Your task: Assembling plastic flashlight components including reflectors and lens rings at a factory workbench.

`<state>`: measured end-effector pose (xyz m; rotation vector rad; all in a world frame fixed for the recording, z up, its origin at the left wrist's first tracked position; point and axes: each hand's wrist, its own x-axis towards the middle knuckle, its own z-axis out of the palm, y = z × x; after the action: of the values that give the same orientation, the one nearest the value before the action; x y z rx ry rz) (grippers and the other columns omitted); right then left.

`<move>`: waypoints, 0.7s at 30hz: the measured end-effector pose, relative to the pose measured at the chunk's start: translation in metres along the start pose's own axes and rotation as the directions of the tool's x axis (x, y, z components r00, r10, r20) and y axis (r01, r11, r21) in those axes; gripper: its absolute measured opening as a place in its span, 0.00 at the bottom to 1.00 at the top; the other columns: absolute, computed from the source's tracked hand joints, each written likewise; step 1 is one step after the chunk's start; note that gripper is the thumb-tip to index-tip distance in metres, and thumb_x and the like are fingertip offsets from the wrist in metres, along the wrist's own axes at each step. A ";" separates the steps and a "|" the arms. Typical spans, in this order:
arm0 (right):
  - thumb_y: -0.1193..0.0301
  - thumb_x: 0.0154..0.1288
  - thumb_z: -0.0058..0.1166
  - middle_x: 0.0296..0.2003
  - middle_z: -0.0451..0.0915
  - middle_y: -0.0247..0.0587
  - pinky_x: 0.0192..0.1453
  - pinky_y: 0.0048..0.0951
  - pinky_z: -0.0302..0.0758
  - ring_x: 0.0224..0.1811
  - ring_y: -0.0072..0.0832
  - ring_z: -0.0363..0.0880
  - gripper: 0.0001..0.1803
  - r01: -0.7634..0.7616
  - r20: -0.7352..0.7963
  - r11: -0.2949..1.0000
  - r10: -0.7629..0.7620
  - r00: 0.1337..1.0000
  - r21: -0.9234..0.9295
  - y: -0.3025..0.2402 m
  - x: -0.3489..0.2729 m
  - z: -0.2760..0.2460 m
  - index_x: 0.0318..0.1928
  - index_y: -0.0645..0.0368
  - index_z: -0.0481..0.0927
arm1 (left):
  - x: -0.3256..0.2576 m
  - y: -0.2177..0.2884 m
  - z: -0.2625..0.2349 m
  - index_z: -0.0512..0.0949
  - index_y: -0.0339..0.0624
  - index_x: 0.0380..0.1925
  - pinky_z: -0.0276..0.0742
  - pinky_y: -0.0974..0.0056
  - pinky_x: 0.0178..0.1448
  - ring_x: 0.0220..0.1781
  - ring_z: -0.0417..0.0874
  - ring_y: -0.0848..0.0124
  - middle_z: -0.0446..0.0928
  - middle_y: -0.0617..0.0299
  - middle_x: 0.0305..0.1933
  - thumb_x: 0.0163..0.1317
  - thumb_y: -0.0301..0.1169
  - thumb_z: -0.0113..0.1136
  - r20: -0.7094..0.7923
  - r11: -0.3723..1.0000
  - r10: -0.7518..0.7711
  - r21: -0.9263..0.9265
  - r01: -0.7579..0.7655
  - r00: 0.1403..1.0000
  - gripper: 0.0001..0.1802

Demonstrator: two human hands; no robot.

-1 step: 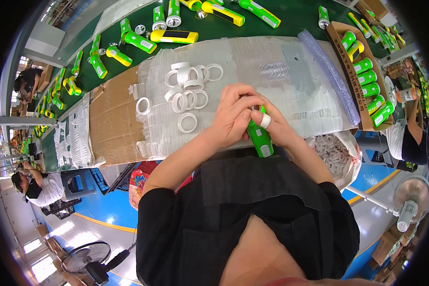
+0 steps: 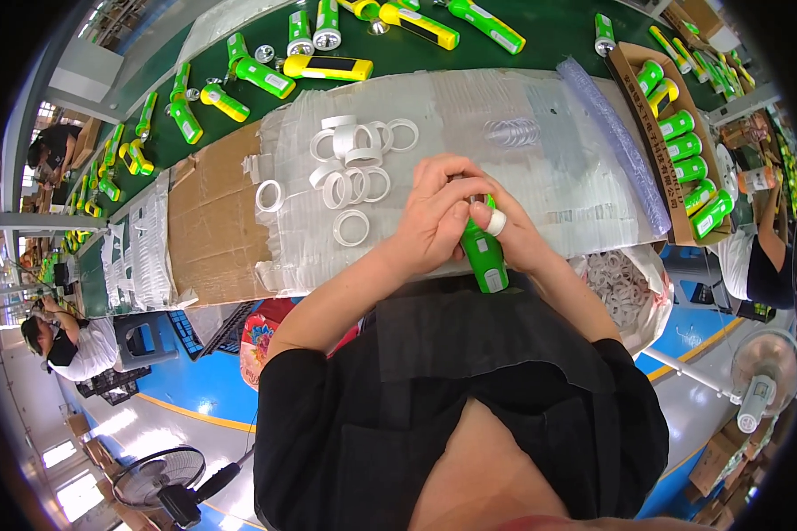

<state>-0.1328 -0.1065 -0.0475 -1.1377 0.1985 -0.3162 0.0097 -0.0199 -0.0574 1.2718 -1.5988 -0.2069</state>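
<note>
A green flashlight (image 2: pixel 485 258) is held between my two hands at the near edge of the bench, its lower end pointing toward me. Curled fingers of my left hand (image 2: pixel 441 211) close over its upper end. My right hand (image 2: pixel 515 232) grips the same end from the right, its thumb wearing a white wrap (image 2: pixel 497 223). The flashlight's top is mostly hidden by my fingers. To the left of my hands, several white rings (image 2: pixel 352 227) lie loose and piled on the plastic-covered bench top (image 2: pixel 305 252). Beyond my hands sits a row of thin clear discs (image 2: pixel 512 132).
A long bluish clear plastic roll (image 2: pixel 615 146) lies at right, beside a cardboard box (image 2: pixel 653 150) of flashlights. Flashlights (image 2: pixel 328 68) line the green belt behind. An open bag (image 2: pixel 648 305) of pale rings sits below the bench's right edge. Fans and co-workers are around.
</note>
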 end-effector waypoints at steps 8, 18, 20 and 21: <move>0.51 0.69 0.52 0.30 0.77 0.44 0.28 0.28 0.73 0.24 0.29 0.76 0.27 0.393 -0.101 0.905 -0.411 0.906 -0.161 -0.018 0.051 -0.013 0.57 0.58 0.67 | 0.036 -0.036 -0.041 0.70 0.46 0.62 0.62 0.50 0.63 0.62 0.70 0.53 0.71 0.50 0.62 0.63 0.35 0.57 -0.147 0.953 -0.106 0.266 0.143 0.983 0.26; 0.61 0.68 0.54 0.31 0.76 0.40 0.30 0.27 0.73 0.27 0.25 0.75 0.22 0.372 -0.037 0.897 -0.391 0.920 -0.240 -0.001 0.078 -0.014 0.55 0.60 0.67 | 0.049 -0.049 -0.078 0.76 0.50 0.55 0.75 0.59 0.56 0.53 0.79 0.69 0.76 0.59 0.53 0.62 0.29 0.64 -0.128 0.916 -0.384 -0.182 0.359 0.915 0.21; 0.69 0.66 0.57 0.31 0.76 0.36 0.32 0.25 0.75 0.28 0.21 0.76 0.18 0.352 -0.058 0.923 -0.364 0.930 -0.157 -0.001 0.081 -0.014 0.53 0.58 0.69 | 0.052 -0.030 -0.079 0.76 0.39 0.45 0.79 0.65 0.52 0.50 0.80 0.71 0.74 0.57 0.56 0.60 0.21 0.65 -0.127 0.824 -0.339 -0.517 0.230 0.932 0.13; 0.69 0.66 0.56 0.33 0.77 0.37 0.32 0.25 0.75 0.28 0.22 0.76 0.18 0.343 -0.061 0.924 -0.357 0.932 -0.166 0.000 0.081 -0.014 0.53 0.58 0.69 | 0.050 -0.023 -0.077 0.76 0.37 0.42 0.79 0.65 0.52 0.50 0.80 0.70 0.74 0.56 0.57 0.59 0.20 0.66 -0.143 0.827 -0.274 -0.540 0.157 0.951 0.12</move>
<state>-0.0609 -0.1470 -0.0527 -1.3124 0.0972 -0.6813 0.0885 -0.0365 -0.0080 0.9976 -1.1002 -0.5896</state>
